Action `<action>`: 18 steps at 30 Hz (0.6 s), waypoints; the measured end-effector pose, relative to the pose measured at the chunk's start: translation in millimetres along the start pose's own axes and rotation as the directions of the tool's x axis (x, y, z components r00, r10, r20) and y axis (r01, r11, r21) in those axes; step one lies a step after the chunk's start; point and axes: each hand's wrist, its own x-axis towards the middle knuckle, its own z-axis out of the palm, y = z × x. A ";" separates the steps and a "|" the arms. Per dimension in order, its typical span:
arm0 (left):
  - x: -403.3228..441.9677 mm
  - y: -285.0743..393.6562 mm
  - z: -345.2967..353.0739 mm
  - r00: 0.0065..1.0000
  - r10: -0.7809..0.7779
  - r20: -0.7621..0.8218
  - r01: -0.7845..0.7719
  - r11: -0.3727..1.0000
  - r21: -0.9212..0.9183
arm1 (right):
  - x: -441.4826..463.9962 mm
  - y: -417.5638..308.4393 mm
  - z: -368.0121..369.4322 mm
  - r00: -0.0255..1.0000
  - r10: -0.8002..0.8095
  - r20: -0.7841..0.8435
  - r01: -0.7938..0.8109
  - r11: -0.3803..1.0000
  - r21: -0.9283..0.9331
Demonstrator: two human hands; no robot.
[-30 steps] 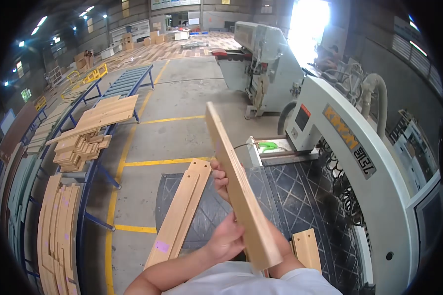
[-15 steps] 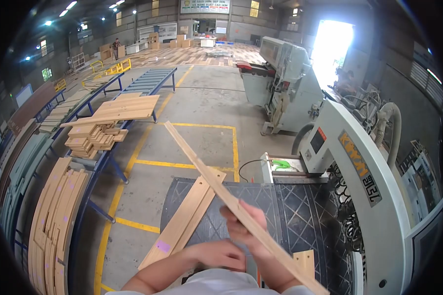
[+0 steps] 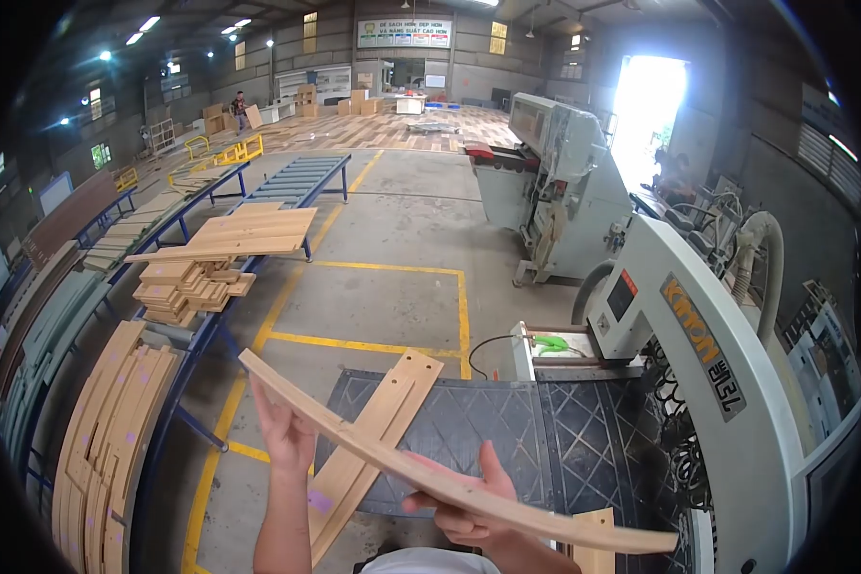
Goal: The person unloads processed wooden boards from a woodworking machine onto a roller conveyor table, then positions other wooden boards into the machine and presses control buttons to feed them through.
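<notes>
A long, slightly curved wooden piece [image 3: 402, 466] lies slantwise across both hands, its left end higher up in the view. My left hand [image 3: 282, 426] is at its left part, fingers behind the wood. My right hand [image 3: 474, 497] supports it right of the middle, with the thumb up on the far side and curled fingers beneath. Under the held piece rest two boards [image 3: 397, 397] with drilled holes near their ends and a purple mark. Another drilled board [image 3: 595, 555] shows partly at the bottom right.
Curved wooden parts [image 3: 115, 440] are stacked at left beside a blue roller conveyor [image 3: 306, 180] bearing more boards [image 3: 249, 232]. A large white machine [image 3: 737, 368] stands at right, with a black ribbed surface [image 3: 488, 430] in front. Another machine [image 3: 555, 191] and a distant person [image 3: 239, 110] are farther back.
The held piece has turned from steep to a flatter slant, its far end swinging left. My left hand has risen from near my body to that end. The view has tilted up.
</notes>
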 end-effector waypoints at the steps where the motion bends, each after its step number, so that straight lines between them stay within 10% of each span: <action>1: -0.3 4.9 7.2 1.000 0.006 0.000 -0.006 1.000 0.000 | -2.9 -2.3 -1.3 1.000 0.015 -0.018 -0.016 0.998 -0.058; 3: -1.5 12.8 22.5 0.994 0.061 -0.093 -0.060 0.998 0.022 | -4.0 -6.0 -2.2 0.994 0.012 -0.107 -0.013 1.000 -0.012; 6: -7.9 23.2 14.5 0.995 0.099 -0.022 -0.098 0.993 0.060 | -4.6 -16.3 -17.4 0.944 -0.075 0.320 0.114 0.988 -0.103; 14: -19.8 48.1 4.9 0.962 0.240 -0.132 -0.214 0.959 0.184 | -68.2 -68.2 -55.2 0.749 -0.447 0.489 0.607 0.759 -0.236; 15: -20.8 50.3 4.3 0.960 0.246 -0.137 -0.219 0.958 0.184 | -65.8 -67.6 -47.3 0.483 -0.873 0.071 0.861 0.458 -0.222; 17: -22.6 53.0 0.4 0.956 0.256 -0.142 -0.233 0.959 0.159 | -72.6 -71.4 -36.9 -0.015 -0.944 -0.329 0.919 0.116 -0.377; 18: -23.4 55.1 -1.6 0.955 0.261 -0.141 -0.243 0.961 0.132 | -102.1 -84.5 -47.7 0.132 -0.991 0.024 0.908 0.111 -0.403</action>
